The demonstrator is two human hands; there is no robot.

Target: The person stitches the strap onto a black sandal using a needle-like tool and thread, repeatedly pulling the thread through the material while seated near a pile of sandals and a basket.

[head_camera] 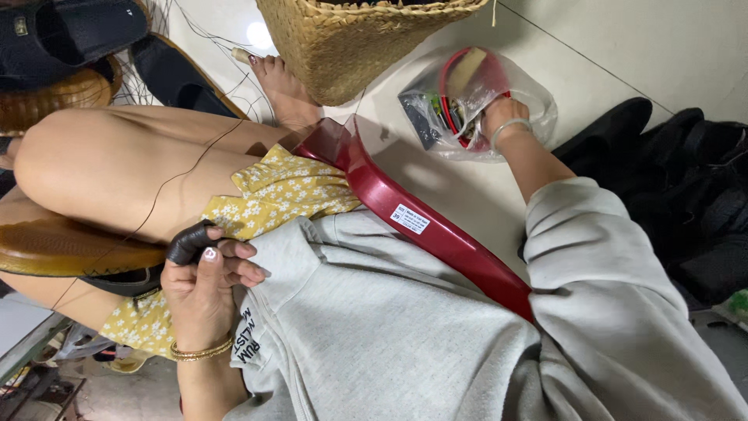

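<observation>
Both hands were busy: my left hand (204, 282) clamped a black piece (189, 242) against my lap, while my right hand (502, 114) dug inside the clear plastic bag (538, 105) on the floor (623, 47), fingers hidden.

A clear plastic bag (475, 101) lies on the pale floor at the far right, crumpled open, with red, green and dark bits showing through it. The right hand (502, 113) is inside its mouth. Nearer, a small white rectangular label (410, 219) with dark print sits stuck on the glossy red plastic edge (436, 226) that runs diagonally across the middle.
</observation>
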